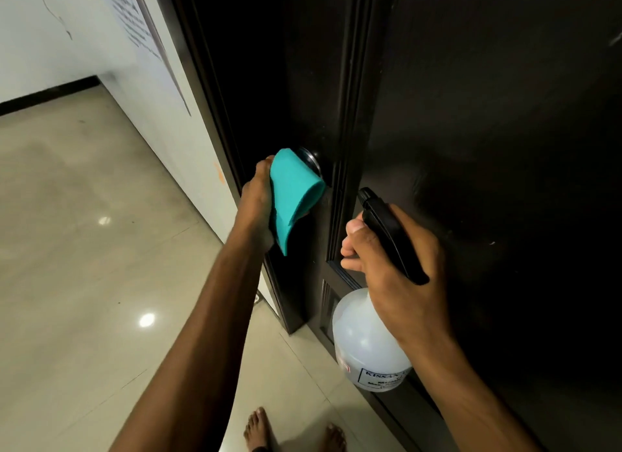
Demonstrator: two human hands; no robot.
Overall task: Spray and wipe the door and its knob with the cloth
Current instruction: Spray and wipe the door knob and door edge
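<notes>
A dark brown panelled door (471, 115) fills the right side of the view. Its round metal knob (311, 160) shows partly behind a teal cloth (292, 192). My left hand (257, 199) grips the cloth and holds it against the knob, covering most of it. My right hand (393, 266) holds a spray bottle (367, 344) by its black trigger head, nozzle aimed towards the door just right of the knob. The bottle body is translucent white with a label.
A white wall (148, 91) with a framed printed notice (134, 24) runs along the left of the door frame (215, 115). Glossy beige floor tiles (84, 249) spread to the left. My bare feet (259, 431) stand near the door's foot.
</notes>
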